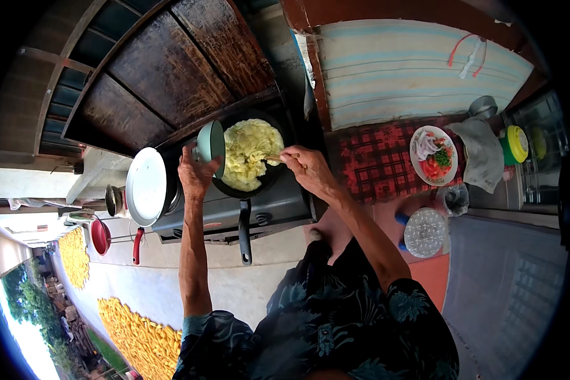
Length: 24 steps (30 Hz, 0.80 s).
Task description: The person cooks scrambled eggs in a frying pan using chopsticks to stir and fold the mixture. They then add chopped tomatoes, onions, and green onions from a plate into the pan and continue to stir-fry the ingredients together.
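Observation:
A black frying pan [273, 126] stands on the stove, its handle towards me, with a mass of pale yellow scrambled egg [250, 152] in it. My left hand [196, 172] grips a pale green bowl [211, 147], tipped on its side over the pan's left edge; the bowl's inside is turned from view. From the right, my right hand [307, 168] is closed round a light-coloured utensil [273, 159]. The utensil's tip meets the egg; most of it is hidden by my fingers, so its kind is unclear.
Left on the stove [225, 214] lies a white pan [147, 187] with a red handle. A plate of chopped vegetables [433, 156], a grey cloth [481, 155] and a yellow-lidded green container [516, 144] are at right. A round stool [424, 232] stands below. Corn cobs [136, 335] cover ground at lower left.

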Each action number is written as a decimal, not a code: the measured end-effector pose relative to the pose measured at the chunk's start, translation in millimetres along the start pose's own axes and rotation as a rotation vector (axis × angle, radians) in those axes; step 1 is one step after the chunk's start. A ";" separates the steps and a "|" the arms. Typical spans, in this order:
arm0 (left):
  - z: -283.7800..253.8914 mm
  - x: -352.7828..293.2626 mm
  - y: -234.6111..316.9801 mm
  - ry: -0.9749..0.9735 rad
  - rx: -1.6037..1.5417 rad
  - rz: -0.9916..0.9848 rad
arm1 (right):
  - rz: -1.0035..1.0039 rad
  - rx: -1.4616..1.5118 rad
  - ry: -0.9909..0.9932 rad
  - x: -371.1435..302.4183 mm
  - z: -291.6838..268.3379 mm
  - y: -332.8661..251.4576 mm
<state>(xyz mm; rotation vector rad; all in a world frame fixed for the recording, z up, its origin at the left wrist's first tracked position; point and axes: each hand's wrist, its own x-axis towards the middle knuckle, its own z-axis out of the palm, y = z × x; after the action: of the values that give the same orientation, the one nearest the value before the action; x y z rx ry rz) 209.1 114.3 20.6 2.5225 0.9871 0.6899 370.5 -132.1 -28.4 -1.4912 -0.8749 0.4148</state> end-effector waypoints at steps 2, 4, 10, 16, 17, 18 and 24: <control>5.4 7.8 1.4 0.025 -0.002 -0.004 | -0.127 0.030 0.074 -0.7 7.2 7.7; 15.2 12.0 4.4 0.035 0.008 0.012 | -0.137 0.043 0.083 -1.6 8.0 4.1; 35.4 10.8 2.1 -0.041 0.057 0.050 | -0.016 0.011 0.020 -4.7 1.6 -4.1; -13.1 -10.2 5.3 -0.004 0.004 0.029 | -0.042 0.029 0.060 -6.1 3.8 -3.7; -18.1 -12.8 -2.5 0.019 -0.020 0.015 | -0.087 0.035 0.082 -5.8 7.5 -4.4; -23.5 -15.9 -4.4 0.044 -0.048 -0.004 | -0.132 0.037 0.099 -6.1 9.3 -5.6; -44.4 -39.9 7.3 0.030 -0.638 -0.409 | -0.052 0.051 0.065 -8.1 8.8 -15.3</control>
<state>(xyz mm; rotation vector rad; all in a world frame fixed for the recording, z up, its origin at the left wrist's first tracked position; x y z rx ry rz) 162.9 87.3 48.1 1.7060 1.0425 0.7627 354.9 -133.3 -17.0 -1.4244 -0.8441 0.3456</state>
